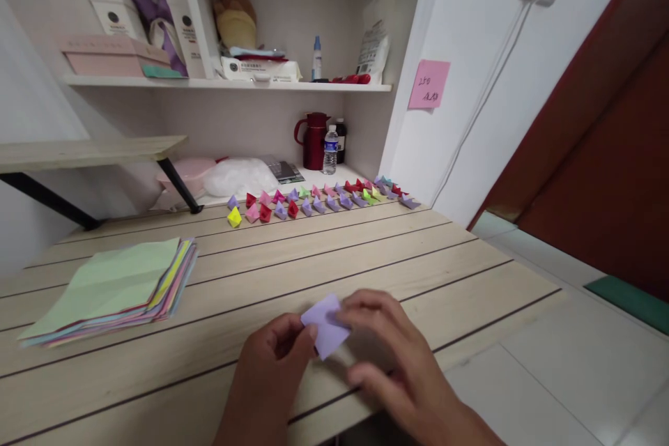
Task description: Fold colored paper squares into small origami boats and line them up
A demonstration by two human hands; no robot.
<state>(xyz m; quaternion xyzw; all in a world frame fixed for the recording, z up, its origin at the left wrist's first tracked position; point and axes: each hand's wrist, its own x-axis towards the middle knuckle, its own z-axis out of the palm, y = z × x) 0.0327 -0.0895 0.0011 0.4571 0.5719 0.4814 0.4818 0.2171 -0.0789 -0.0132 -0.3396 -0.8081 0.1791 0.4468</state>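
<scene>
A small folded square of lilac paper is held just above the table's front part, tilted with one corner up. My left hand pinches its left corner between thumb and curled fingers. On the other side, my right hand has its fingers spread from the thumb. Its fingertips lie at the paper's right edge; whether they press on it I cannot tell. The right thumb is apart from the paper, lower down. To the left lies a stack of coloured paper sheets, pale green on top.
Several small folded paper boats stand in rows along the back of the wooden table. A black-legged raised shelf stands at back left. Behind are a dark red jug and a water bottle. The table's right edge borders the tiled floor.
</scene>
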